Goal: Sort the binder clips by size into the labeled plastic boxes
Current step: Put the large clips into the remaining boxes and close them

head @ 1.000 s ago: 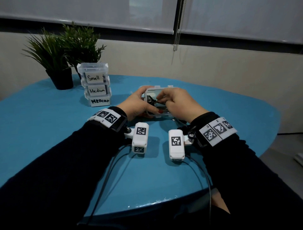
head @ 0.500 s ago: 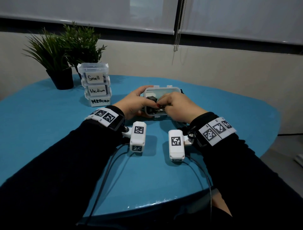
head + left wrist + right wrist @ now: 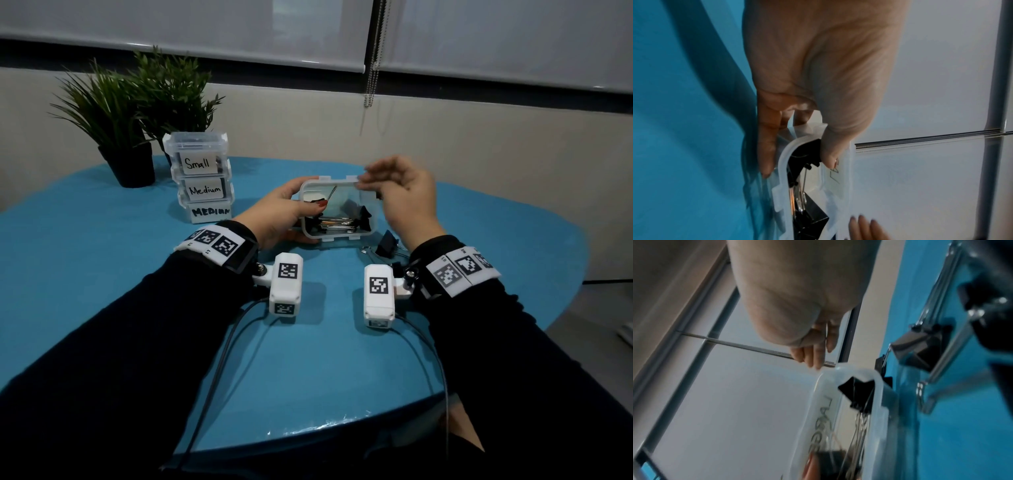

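Observation:
A clear plastic box (image 3: 375, 219) lies mid-table with several black binder clips (image 3: 352, 211) inside. My left hand (image 3: 294, 212) grips its left end, thumb over the rim and fingers underneath. In the left wrist view the thumb (image 3: 830, 154) lies between the box rim (image 3: 781, 170) and the partly raised lid (image 3: 840, 172). My right hand (image 3: 364, 181) pinches the lid (image 3: 339, 181) at its far right corner; its fingertips (image 3: 815, 363) meet the lid (image 3: 818, 402), which bears handwriting. One loose black clip (image 3: 387, 243) lies on the table by my right wrist.
Three labelled boxes (image 3: 202, 181) marked Small, Medium and Medium are stacked at the back left, beside two potted plants (image 3: 130, 137). Bare blue tabletop (image 3: 325, 359) spreads in front of my wrists. Its right edge curves away near the loose clip (image 3: 920, 350).
My right hand has risen from the box's near middle to the far right corner, with the lid in its fingers. The left hand stays on the box's left end.

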Available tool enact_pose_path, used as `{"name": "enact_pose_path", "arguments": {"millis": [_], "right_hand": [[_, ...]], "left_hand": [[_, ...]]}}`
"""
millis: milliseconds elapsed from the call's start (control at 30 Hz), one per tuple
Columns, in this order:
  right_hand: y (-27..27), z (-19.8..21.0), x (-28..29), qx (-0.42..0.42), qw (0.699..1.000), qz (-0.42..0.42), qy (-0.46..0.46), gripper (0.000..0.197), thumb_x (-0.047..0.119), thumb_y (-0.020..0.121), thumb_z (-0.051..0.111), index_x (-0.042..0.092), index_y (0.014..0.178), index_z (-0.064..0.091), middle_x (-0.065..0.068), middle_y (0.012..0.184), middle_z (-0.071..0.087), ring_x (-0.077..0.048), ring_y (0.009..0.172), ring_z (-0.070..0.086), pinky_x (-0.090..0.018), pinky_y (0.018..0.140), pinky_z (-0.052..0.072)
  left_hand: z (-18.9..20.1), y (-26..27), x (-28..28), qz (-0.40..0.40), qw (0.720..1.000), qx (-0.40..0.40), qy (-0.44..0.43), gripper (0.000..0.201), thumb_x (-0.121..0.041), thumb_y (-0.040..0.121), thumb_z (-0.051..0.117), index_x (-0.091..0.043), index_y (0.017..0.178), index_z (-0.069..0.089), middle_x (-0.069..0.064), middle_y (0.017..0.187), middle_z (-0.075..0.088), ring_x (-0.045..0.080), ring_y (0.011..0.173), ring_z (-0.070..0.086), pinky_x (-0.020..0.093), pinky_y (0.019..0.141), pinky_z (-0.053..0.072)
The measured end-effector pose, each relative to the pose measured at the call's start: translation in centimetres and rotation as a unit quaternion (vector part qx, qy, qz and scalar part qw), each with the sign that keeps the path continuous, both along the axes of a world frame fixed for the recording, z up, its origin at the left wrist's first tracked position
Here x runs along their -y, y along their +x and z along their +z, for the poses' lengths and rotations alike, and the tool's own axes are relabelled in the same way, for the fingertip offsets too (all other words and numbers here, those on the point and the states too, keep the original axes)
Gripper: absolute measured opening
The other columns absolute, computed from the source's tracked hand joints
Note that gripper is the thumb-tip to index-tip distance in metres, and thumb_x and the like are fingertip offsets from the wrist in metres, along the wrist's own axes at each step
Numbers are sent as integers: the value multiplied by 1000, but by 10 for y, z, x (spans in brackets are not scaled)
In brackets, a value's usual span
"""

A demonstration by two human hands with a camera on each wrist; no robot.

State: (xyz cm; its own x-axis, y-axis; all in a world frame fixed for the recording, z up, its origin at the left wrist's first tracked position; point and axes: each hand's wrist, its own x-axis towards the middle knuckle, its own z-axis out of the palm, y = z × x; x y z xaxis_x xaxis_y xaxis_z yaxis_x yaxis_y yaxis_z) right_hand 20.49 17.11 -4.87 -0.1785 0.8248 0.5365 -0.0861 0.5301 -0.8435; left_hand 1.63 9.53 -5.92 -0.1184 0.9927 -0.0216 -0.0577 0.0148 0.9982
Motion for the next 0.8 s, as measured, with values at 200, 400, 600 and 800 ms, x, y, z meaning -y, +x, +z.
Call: {"name": "enact_pose_path", "arguments": {"millis": [200,400,600,800], "right_hand": [[32,-17,-43,139,960,-209,-123,44,-7,80,40,20,95,72,0,97,68,-11,77,59,-27,75,50],[30,-19,-45,443,880,-56,-162,54,7,94,42,21,146,49,-14,144,51,-27,121,57,-34,104,44],[30,-18,-40,478,860,-124,-132,31,12,94,56,14,121,71,-7,125,66,-28,118,57,-30,98,44],[36,-16,-45,445,858,-223,-126,9,15,77,77,17,86,76,-7,95,73,-26,91,66,-29,77,50]], "left_hand": [[0,-1,-1,1,1000,0,3,50,-5,93,68,-30,136,58,7,99,66,21,77,69,39,61,60],[0,0,1,3,1000,-16,8,52,-6,93,68,-31,137,56,11,111,63,27,89,68,42,63,62],[5,-2,4,21,970,-225,88,44,-15,97,64,-31,128,36,8,120,58,26,85,68,32,57,59],[10,2,2,49,906,-397,139,33,-24,97,63,-35,113,35,13,110,61,29,74,64,27,53,54]]}}
